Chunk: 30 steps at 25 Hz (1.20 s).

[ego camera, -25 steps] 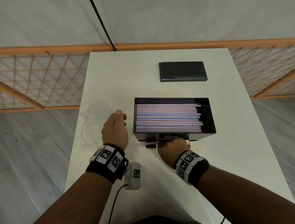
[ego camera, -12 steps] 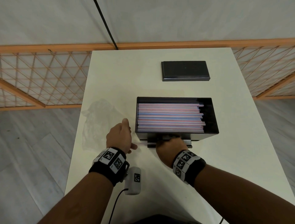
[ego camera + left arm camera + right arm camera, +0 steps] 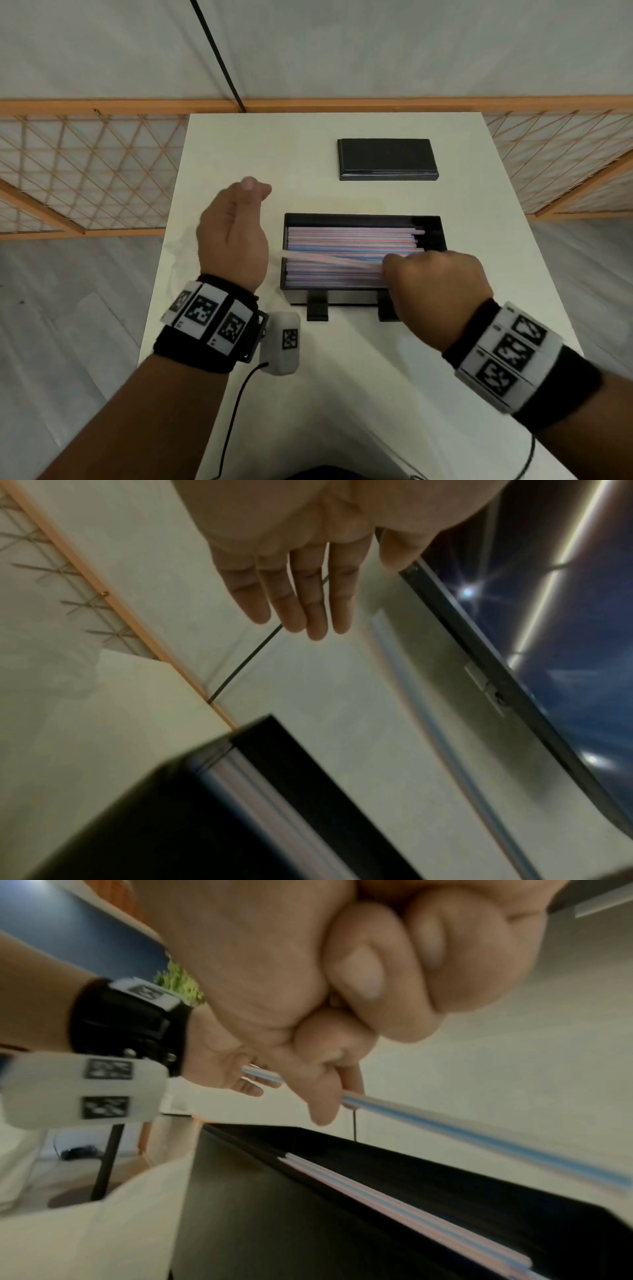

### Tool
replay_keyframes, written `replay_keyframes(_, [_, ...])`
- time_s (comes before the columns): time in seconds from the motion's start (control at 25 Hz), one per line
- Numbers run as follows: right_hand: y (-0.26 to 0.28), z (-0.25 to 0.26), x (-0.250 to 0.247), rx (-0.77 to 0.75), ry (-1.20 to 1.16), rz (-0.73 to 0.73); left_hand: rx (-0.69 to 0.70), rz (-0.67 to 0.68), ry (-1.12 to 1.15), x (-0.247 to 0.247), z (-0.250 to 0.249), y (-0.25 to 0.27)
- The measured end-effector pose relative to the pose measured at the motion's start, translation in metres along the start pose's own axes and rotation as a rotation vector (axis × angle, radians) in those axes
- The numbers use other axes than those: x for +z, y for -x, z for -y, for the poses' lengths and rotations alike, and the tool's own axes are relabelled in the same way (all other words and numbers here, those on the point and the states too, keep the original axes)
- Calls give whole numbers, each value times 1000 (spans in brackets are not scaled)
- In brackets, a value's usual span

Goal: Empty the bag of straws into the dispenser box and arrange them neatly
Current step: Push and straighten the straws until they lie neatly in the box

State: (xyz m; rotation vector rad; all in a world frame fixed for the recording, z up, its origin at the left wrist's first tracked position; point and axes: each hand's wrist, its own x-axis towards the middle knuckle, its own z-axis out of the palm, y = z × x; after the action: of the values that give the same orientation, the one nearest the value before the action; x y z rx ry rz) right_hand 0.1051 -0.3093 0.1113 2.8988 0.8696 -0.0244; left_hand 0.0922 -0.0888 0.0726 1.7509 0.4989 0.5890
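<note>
Right hand over the near right part of the open black rectangular dispenser box; fingers curled tight, thumb and index finger pinching one pink-, blue- and white-striped paper straw. Right wrist view confirms: remaining fingers folded into the palm, the straw running out from the pinch, its far length smeared by blur. In the head view the held straw lies slightly slanted above the stack of striped straws, free end reaching toward the box's left wall; whether it touches the stack cannot be told. The stack lies lengthwise inside the box, ends gathered toward the left wall, dark gap at the right end. Left hand raised left of the box, holding nothing; left wrist view shows its fingers straight and close together, thumb apart, touching no object. Crumpled clear plastic bag on the white table is mostly hidden behind the left hand, only its faint edge shows. Flat black rectangular lid lies on the table beyond the box, well apart from it. Box front and its two black feet partly hidden by the right hand. Right wristband blurred.
</note>
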Motion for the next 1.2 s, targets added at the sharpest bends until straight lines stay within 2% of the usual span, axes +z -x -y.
replay_keyframes(0.12, [-12, -4, 11, -64, 99, 203, -2, 132, -91, 15, 15, 14])
replay_keyframes(0.2, [-16, -7, 18, -58, 37, 203, 42, 212, -174, 21, 24, 25])
replay_keyframes(0.28, [-11, -7, 28, -67, -69, 115, 76, 248, -203, 24, 29, 31])
replay_keyframes(0.4, [-12, -8, 46, -128, -222, 101, 94, 251, -194, 26, 36, 32])
replay_keyframes(0.48, [-10, -3, 51, -157, -224, 158, 89, 251, -197, 26, 41, 31])
replay_keyframes(0.64, [-5, 3, 61, -150, -245, 175, 94, 258, -214, 26, 44, 30])
replay_keyframes(0.88, [-3, 5, 67, -145, -251, 58, 118, 268, -240, 27, 46, 31])
replay_keyframes(1.08, [-4, 7, 69, -173, -315, 78, 133, 261, -224, 27, 46, 31])
replay_keyframes(1.2, [-12, -1, 55, -97, -537, 19, 149, 229, -175, 24, 41, 30])
